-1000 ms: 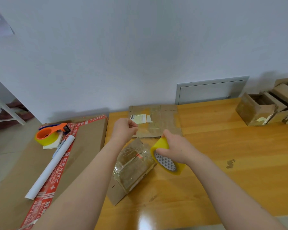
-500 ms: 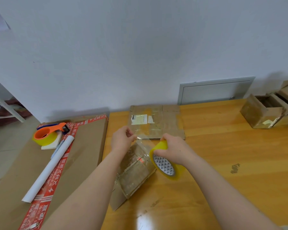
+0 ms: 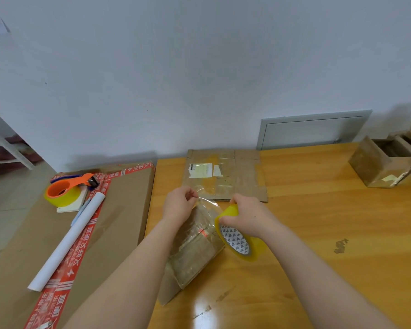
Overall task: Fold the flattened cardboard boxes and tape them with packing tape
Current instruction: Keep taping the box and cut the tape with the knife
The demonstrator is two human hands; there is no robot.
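A small folded cardboard box [image 3: 195,252], wrapped in clear tape, lies on the wooden table [image 3: 318,245] under my forearms. My right hand [image 3: 249,213] grips a yellow roll of packing tape [image 3: 241,241] just right of the box. My left hand [image 3: 179,205] pinches the free end of the clear tape strip [image 3: 208,201], which stretches between both hands above the box's far end. A flattened cardboard box [image 3: 226,178] with a white label lies behind, by the wall.
At the left a large brown carton [image 3: 119,224] with red printed tape carries an orange tape dispenser [image 3: 67,188], a white paper roll [image 3: 67,241] and a pen. Several folded open boxes [image 3: 387,162] stand at the table's far right. A grey wall panel [image 3: 311,132] sits behind.
My left hand has come down and closer to the roll, shortening the pulled strip. My right hand with the roll stays beside the box. The view has shifted slightly left.
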